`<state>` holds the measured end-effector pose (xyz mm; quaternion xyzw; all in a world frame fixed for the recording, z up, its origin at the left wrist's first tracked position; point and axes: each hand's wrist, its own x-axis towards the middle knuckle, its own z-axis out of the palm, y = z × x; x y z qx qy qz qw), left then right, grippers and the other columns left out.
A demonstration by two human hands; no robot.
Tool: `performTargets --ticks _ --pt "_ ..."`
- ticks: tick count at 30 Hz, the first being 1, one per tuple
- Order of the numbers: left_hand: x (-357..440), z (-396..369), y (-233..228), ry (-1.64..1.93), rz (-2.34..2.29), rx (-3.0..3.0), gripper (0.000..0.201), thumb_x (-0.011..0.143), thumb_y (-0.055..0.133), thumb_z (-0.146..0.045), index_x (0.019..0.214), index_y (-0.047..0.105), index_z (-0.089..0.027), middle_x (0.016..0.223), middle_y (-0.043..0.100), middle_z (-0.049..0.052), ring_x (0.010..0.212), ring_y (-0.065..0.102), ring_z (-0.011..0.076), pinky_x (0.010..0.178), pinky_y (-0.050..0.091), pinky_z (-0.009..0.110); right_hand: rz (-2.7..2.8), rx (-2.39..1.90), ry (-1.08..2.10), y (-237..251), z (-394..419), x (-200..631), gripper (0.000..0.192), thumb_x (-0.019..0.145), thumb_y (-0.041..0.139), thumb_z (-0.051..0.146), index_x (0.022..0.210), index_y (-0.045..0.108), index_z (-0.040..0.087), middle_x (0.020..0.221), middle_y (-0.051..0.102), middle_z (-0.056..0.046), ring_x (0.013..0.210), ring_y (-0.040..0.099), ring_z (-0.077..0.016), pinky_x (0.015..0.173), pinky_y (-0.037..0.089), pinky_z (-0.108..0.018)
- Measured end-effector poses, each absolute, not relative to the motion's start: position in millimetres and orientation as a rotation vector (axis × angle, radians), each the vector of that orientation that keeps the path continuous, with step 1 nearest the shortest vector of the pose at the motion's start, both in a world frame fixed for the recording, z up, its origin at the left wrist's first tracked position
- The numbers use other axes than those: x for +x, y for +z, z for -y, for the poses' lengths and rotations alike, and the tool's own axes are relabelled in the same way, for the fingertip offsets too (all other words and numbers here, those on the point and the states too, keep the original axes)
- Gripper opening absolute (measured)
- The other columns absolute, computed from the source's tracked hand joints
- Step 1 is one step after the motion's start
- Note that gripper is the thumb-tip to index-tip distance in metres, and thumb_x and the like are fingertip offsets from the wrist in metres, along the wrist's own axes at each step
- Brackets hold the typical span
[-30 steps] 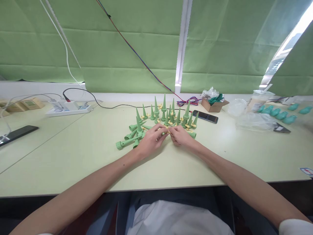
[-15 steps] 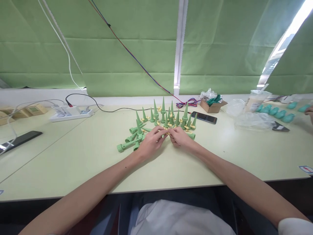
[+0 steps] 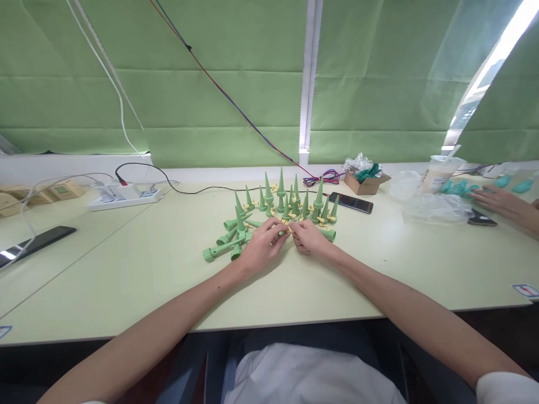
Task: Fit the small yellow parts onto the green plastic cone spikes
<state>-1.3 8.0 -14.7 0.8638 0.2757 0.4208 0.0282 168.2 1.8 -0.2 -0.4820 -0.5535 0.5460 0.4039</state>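
My left hand is closed on a green watering spike, of which only a small green end shows between the fingertips. My right hand meets it, pinching a small yellow valve against that piece; the fingers hide most of both parts. Just beyond my hands stands a group of upright green watering spikes, several with yellow valves at their bases. To the left of my left hand, more green spikes lie on their sides in a pile. One green tube end pokes out beyond my right hand.
Behind the spikes lie a phone and a small cardboard box. A power strip and another phone are at left. At right are a plastic cup, plastic bags, teal bird-shaped pieces and another person's hand.
My hands stay together in nearly the same spot; a green end now shows at my left fingertips. The other person's hand has reached in from the right over the teal pieces.
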Motion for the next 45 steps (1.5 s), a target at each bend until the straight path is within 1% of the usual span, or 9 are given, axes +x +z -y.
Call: performTargets --ticks 4,9,12,18,23,26,35,39,45 --pt "0 -5 -13 1.238 -0.877 2.608 0.015 0.095 0.051 -0.019 0.101 0.065 -0.019 0.102 0.062 0.007 0.074 0.06 0.0117 0.064 0.053 0.025 1.462 -1.293 1.274 -3 -4 168 0.041 0.095 0.039 0.038 0.058 0.027 0.024 0.046 0.024 0.007 0.039 0.02 -0.0082 0.04 0.017 -0.025" --pt "2 -1 -9 1.111 -0.906 2.523 0.025 0.093 0.047 -0.013 0.107 0.066 -0.021 0.105 0.063 0.007 0.078 0.062 0.014 0.067 0.056 0.028 1.825 -1.361 0.521 -12 -8 170 0.048 0.098 0.037 0.038 0.053 0.028 0.023 0.049 0.036 0.001 0.05 0.032 -0.0133 0.054 0.023 -0.03" --pt "2 -1 -8 1.092 -0.934 2.488 0.023 0.092 0.048 -0.015 0.107 0.065 -0.02 0.104 0.064 0.007 0.083 0.064 0.0166 0.069 0.057 0.03 1.85 -1.392 0.385 -13 -9 171 0.05 0.099 0.033 0.041 0.052 0.03 0.023 0.049 0.039 -0.001 0.05 0.031 -0.0147 0.057 0.024 -0.031" --pt "-5 -7 6 1.031 -1.107 2.466 0.021 0.092 0.053 -0.027 0.107 0.064 -0.018 0.094 0.07 0.006 0.072 0.065 0.0167 0.069 0.056 0.032 1.805 -1.413 0.348 -7 -4 169 0.051 0.1 0.035 0.042 0.053 0.03 0.022 0.049 0.035 0.001 0.05 0.026 -0.0136 0.057 0.023 -0.03" --pt "-15 -9 38 1.023 -1.276 2.397 0.023 0.091 0.054 -0.036 0.092 0.066 -0.017 0.08 0.07 0.005 0.065 0.066 0.0173 0.065 0.056 0.03 1.865 -1.365 0.348 -9 -2 166 0.047 0.099 0.039 0.038 0.056 0.029 0.02 0.05 0.037 0.003 0.05 0.027 -0.0119 0.056 0.023 -0.029" --pt "-20 -7 57 0.945 -1.345 2.315 0.027 0.091 0.053 -0.04 0.092 0.066 -0.016 0.073 0.07 0.004 0.058 0.066 0.0171 0.059 0.055 0.029 1.872 -1.362 0.335 -12 -2 166 0.047 0.098 0.039 0.037 0.056 0.028 0.02 0.049 0.035 0.003 0.05 0.026 -0.0117 0.055 0.023 -0.029" --pt "-51 -21 108 1.117 -1.513 2.389 0.021 0.084 0.059 -0.038 0.085 0.067 -0.018 0.079 0.074 0.004 0.068 0.071 0.0194 0.065 0.057 0.028 1.904 -1.337 0.346 -14 0 165 0.046 0.098 0.04 0.034 0.057 0.024 0.02 0.05 0.032 0.004 0.05 0.025 -0.0109 0.056 0.024 -0.027" --pt "-65 -57 112 1.111 -1.544 2.294 0.022 0.079 0.063 -0.038 0.083 0.066 -0.017 0.074 0.073 0.005 0.058 0.067 0.0178 0.058 0.054 0.028 1.935 -1.332 0.37 -13 1 164 0.046 0.098 0.041 0.033 0.057 0.023 0.02 0.05 0.031 0.004 0.05 0.025 -0.0108 0.055 0.023 -0.027" --pt "-66 -102 101 0.652 -1.472 2.252 0.023 0.068 0.072 -0.04 0.075 0.069 -0.018 0.068 0.073 0.004 0.062 0.069 0.02 0.063 0.054 0.029 1.96 -1.341 0.379 -10 3 163 0.046 0.098 0.04 0.033 0.056 0.026 0.02 0.051 0.032 0.004 0.051 0.026 -0.0105 0.057 0.023 -0.026"
